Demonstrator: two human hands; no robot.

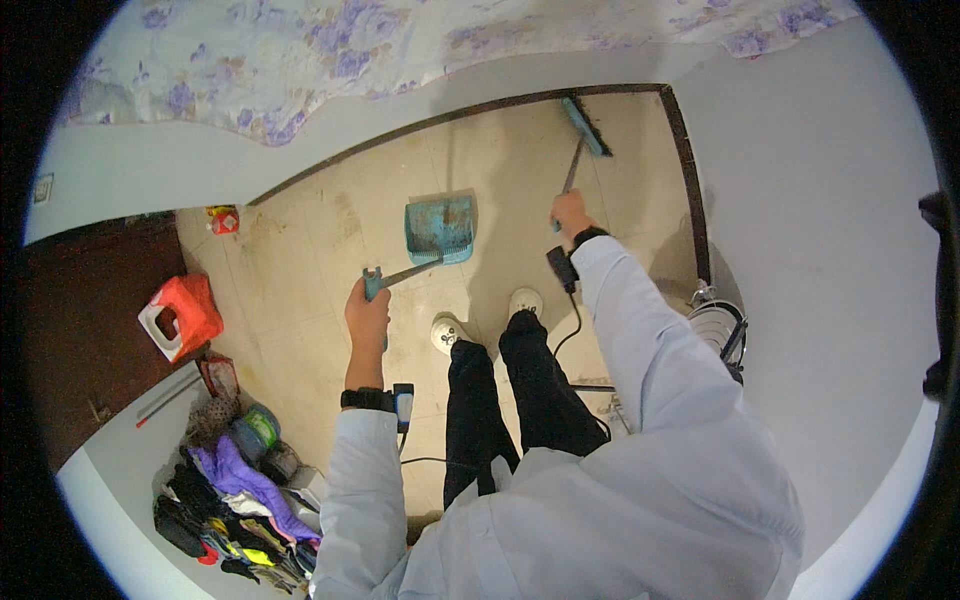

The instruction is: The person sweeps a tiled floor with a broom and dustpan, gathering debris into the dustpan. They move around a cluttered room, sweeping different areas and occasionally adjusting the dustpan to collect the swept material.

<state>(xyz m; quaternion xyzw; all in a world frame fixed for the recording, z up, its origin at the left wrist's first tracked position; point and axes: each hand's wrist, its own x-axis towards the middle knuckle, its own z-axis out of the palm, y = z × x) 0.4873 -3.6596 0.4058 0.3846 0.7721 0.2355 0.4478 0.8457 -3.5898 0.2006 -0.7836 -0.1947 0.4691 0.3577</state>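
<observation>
My left hand [367,318] is closed around the blue grip of a long-handled dustpan. The dustpan [440,228] is blue with a toothed rim and dirty inside; its pan is on the tiled floor ahead of my feet. Farther right, my right hand [570,213] is wrapped round the handle of a broom. The broom's blue head [583,124] with dark bristles rests at the far right of the floor, close to the dark skirting. Too little detail shows to tell any loose dirt by the bristles.
A floral curtain [350,50] hangs along the far wall. At left are a red-and-white bag [180,316], a small red packet [223,220] and a dark door [90,310]. A clothes heap [250,480] lies lower left. A metal rack [718,325] stands by the right wall.
</observation>
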